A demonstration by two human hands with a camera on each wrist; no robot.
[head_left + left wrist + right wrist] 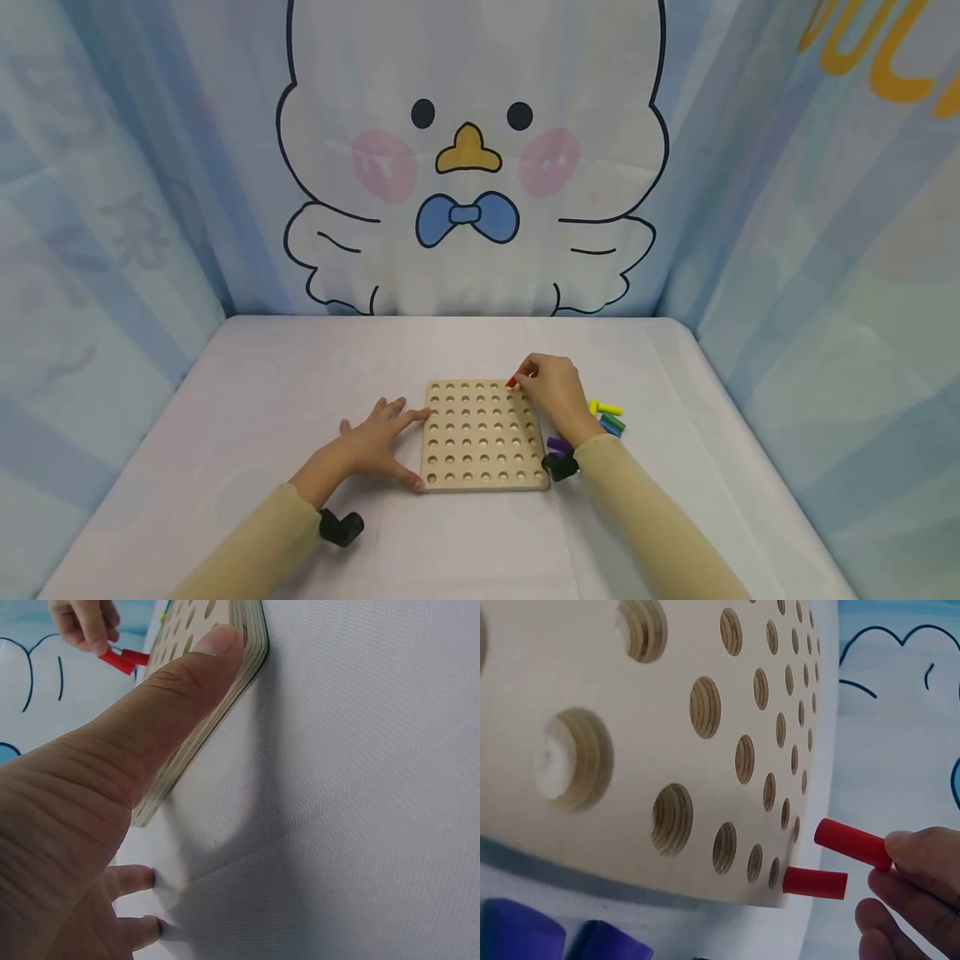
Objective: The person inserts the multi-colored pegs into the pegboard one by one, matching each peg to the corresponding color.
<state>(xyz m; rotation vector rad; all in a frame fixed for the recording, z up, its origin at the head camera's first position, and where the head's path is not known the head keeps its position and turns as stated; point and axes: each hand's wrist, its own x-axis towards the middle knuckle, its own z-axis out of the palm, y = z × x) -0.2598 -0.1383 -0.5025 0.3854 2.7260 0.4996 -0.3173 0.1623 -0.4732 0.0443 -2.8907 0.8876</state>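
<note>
A square wooden pegboard (486,489) with rows of round holes lies flat on the table. My right hand (557,396) is over its far right corner, pinching a red peg (853,844) between thumb and fingers, tilted in the air. Close below it, a second red peg (815,883) stands upright in the corner hole. My left hand (371,446) is spread along the board's left side; its thumb (184,679) presses on the near left corner and the index fingertip touches the edge farther up. Two other left fingertips are down by the tabletop in the left wrist view.
Right of the board lie loose pegs: purple (558,444) near its edge, then blue (610,429), green (613,422) and yellow (610,410) ones, partly behind the right wrist. A white cloth (300,383) covers the table. Printed curtains (472,275) enclose the back and sides.
</note>
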